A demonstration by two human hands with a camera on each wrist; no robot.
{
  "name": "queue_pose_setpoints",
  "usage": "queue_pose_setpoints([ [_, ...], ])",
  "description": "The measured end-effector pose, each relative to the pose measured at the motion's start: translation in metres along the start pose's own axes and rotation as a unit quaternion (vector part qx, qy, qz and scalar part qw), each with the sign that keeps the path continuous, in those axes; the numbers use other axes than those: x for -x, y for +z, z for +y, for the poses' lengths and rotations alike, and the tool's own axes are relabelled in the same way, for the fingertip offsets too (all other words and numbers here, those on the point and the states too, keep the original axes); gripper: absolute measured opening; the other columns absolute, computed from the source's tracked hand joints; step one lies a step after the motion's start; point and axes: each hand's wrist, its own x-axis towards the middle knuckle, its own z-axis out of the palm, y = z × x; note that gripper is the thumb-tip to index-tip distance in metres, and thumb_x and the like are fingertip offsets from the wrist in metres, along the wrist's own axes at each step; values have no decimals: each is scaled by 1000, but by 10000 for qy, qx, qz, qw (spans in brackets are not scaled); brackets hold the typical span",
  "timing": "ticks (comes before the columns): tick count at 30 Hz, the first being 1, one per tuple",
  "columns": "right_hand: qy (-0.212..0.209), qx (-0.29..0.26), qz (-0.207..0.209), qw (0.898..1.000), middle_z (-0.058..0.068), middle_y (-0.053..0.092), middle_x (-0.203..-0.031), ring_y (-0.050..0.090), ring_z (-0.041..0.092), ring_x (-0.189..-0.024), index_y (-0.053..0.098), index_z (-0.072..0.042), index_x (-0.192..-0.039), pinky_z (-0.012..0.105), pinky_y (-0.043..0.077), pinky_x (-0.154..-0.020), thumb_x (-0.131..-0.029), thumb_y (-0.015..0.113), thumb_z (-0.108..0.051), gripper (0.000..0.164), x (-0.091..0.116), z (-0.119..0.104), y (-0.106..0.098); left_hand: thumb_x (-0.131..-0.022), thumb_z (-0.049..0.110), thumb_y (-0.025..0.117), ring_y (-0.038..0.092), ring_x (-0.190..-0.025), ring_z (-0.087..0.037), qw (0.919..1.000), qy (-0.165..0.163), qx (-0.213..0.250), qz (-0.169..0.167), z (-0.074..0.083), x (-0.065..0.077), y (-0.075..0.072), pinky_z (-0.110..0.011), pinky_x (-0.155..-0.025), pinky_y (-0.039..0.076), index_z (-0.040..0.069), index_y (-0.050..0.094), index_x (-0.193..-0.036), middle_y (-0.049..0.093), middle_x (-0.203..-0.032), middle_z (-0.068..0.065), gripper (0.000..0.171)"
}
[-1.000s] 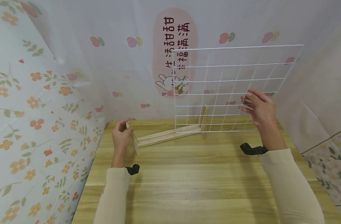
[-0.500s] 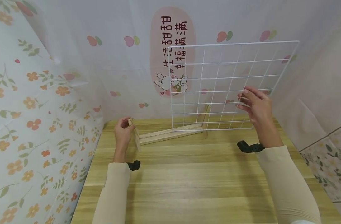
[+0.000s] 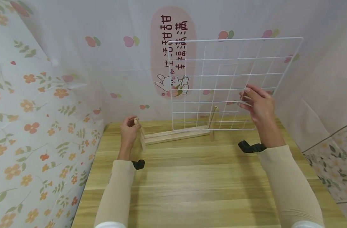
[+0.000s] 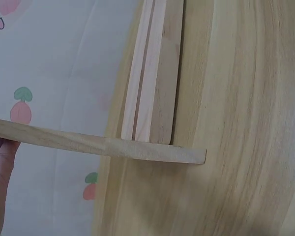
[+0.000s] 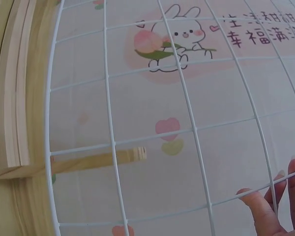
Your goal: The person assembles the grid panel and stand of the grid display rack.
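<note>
Fingers (image 3: 260, 91) of the right hand (image 3: 263, 107) are pinching a white wire grid (image 3: 232, 74) near one side, apparently holding it raised over the table (image 3: 196, 183), while the left hand (image 3: 129, 133) is gripping the top of an end piece (image 4: 98, 144) on a wooden stand (image 3: 176, 138), probably steadying it. Lying low between its two ends, the stand's grooved rail (image 4: 167, 83) is partly showing behind the grid's bottom edge (whether wire and wood are touching, the views are not revealing), with the other end piece (image 5: 88, 161) standing beyond the grid.

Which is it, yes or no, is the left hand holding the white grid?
No, the left hand grips the wooden stand, while the right hand holds the white grid.
</note>
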Motion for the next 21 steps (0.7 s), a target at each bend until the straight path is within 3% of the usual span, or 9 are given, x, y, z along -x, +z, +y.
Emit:
queue_pose_setpoints([
  [13,87,-48,-55,9999,11,73,-84,70,22,-71,70,-3,-110,32,58,-55,-81,78,-10,31,-1,6,24,-85,-7,63,56,-102,-17,9997,-156,93,-163,0,-5,9,-18,-76,48,3,60,-122,60,-120,-20,38],
  [21,83,-78,39,9999,11,73,-82,70,21,-68,70,-4,-109,31,57,-51,-83,76,-11,28,-1,9,33,-87,-4,63,57,-109,-25,9993,-17,21,-386,-1,-8,13,-23,-83,50,6,58,-122,60,-118,-13,37],
])
